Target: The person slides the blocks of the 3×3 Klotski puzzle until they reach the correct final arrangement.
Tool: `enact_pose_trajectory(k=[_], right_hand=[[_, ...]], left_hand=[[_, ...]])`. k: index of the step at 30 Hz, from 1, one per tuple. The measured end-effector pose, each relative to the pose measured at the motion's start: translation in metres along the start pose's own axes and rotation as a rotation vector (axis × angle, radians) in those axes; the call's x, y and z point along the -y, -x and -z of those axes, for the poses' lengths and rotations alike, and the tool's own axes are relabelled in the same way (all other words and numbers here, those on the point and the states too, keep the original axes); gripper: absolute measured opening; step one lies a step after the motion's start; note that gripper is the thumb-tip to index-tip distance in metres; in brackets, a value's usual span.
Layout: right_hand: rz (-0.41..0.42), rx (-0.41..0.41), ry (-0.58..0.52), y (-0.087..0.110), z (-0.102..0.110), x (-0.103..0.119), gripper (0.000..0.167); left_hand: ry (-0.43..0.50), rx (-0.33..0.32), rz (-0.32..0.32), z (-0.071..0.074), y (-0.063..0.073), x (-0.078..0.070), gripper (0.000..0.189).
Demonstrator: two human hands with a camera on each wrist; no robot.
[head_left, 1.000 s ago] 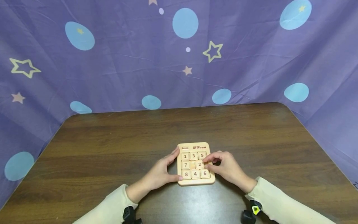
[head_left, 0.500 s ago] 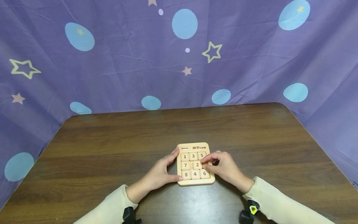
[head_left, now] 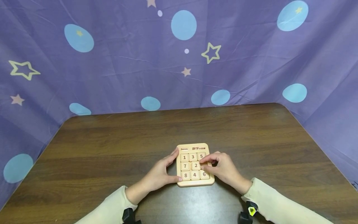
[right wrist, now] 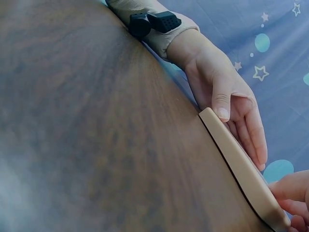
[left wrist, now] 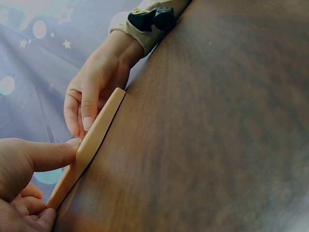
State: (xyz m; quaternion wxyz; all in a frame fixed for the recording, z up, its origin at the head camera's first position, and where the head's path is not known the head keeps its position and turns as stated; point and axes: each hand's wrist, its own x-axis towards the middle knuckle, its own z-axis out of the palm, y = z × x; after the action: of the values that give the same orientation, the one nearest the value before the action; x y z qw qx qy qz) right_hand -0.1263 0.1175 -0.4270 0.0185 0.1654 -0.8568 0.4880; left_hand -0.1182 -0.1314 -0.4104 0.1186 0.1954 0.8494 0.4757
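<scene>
A pale wooden sliding number puzzle (head_left: 195,183) lies on the brown table in the head view. Its top row reads 1, 3, 5, the middle row starts with 7, and 8, 4, 6 fill the bottom. My left hand (head_left: 159,174) grips the left edge, thumb at the lower corner and fingers along the upper side. With thumb and index finger, my right hand (head_left: 222,168) pinches the number 2 tile (head_left: 195,165) at its right side, in the middle column. Those fingers partly cover the slot right of it. Both wrist views show the board's side edge (left wrist: 99,128) low over the table.
The wooden table (head_left: 112,140) spreads around the puzzle on all sides. Behind it hangs a purple curtain (head_left: 126,77) with blue ovals and stars. Black cameras (head_left: 245,214) are strapped at both sleeves.
The number 2 tile has slid left to sit beside the 7, my right fingers moving with it. My left hand keeps its grip on the puzzle's edge.
</scene>
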Motion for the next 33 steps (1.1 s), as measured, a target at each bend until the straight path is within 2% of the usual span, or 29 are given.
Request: enact_pose_trajectory(k=[15,30,33], right_hand=[[-0.021,-0.018,0.007,0.0007,-0.0043,0.0013,0.019],[-0.007,-0.029,0.039,0.0001,-0.0072,0.0040,0.020],[0.012,-0.031,0.014,-0.0001,-0.0055,0.0031,0.018]], left_hand=[[0.002,-0.002,-0.004,-0.0007,-0.0006,0.0021,0.094],[0.003,0.001,-0.011,-0.0002,-0.0004,0.0024,0.094],[-0.004,0.000,-0.014,-0.0006,-0.0004,0.0028,0.094]])
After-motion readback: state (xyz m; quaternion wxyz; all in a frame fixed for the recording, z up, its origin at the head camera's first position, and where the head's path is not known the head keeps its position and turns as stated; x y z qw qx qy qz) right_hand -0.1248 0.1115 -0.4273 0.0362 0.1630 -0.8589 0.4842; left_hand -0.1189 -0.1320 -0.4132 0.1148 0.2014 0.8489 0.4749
